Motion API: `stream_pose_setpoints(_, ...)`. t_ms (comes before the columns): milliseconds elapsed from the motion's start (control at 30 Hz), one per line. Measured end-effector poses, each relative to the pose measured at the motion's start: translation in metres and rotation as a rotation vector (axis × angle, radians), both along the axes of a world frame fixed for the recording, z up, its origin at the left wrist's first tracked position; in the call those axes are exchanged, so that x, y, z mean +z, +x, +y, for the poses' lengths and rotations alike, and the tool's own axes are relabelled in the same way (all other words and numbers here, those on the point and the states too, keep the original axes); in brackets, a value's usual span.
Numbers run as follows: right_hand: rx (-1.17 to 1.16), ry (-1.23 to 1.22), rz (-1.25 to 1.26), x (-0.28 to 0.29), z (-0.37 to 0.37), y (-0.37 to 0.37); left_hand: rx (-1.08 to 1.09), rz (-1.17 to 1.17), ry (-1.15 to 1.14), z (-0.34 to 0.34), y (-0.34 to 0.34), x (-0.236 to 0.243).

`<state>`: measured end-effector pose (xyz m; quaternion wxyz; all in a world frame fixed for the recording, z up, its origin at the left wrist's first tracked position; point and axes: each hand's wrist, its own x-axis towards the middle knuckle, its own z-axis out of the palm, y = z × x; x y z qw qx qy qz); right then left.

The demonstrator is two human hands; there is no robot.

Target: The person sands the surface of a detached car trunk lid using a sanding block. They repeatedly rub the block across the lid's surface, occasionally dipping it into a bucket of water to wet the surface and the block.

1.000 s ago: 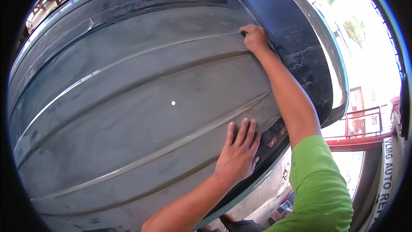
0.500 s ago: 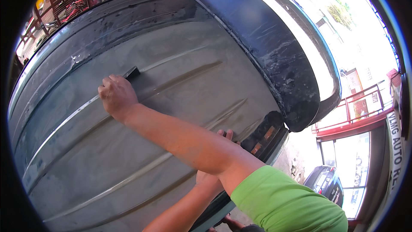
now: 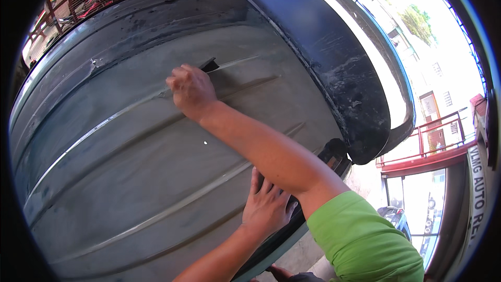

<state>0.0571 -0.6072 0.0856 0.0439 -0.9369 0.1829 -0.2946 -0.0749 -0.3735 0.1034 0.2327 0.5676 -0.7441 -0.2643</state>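
A ribbed, dull grey vehicle roof (image 3: 141, 172) lies beneath both hands. My right hand (image 3: 193, 91) is closed round a black flat piece (image 3: 210, 65), by its look sandpaper, pressed on a raised rib. Most of that piece is hidden under the fingers; only its far end shows. Nearer me, beneath my right upper arm, my left hand (image 3: 266, 206) rests palm down at the roof's near edge. Its fingers are spread and it holds nothing.
A dark blue spoiler (image 3: 313, 47) with scuffed, dusty patches stands along the roof's right end. By its near corner sits a black part (image 3: 334, 151). Red railings (image 3: 433, 130) and a parked car (image 3: 394, 216) are at the right; a fence (image 3: 78, 0) is at the far left.
My right hand has slid to the right and away along the rib with the black piece. The left hand now shows more, spread flat on the roof edge.
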Motion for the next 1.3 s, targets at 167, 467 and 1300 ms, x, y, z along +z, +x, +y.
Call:
stream_pose_setpoints(167,-0.270,-0.130,0.060,0.003,-0.101,-0.100,0.058,-0.041,-0.087,0.003,-0.001,-0.002)
stream_pose_setpoints(467,0.048,-0.087,-0.085,0.006,-0.074,-0.075,0.061,-0.021,-0.102,0.001,0.002,-0.001)
stream_pose_setpoints(1300,-0.419,-0.166,0.159,-0.003,-0.107,-0.105,0.063,-0.022,-0.096,0.003,0.001,-0.003)
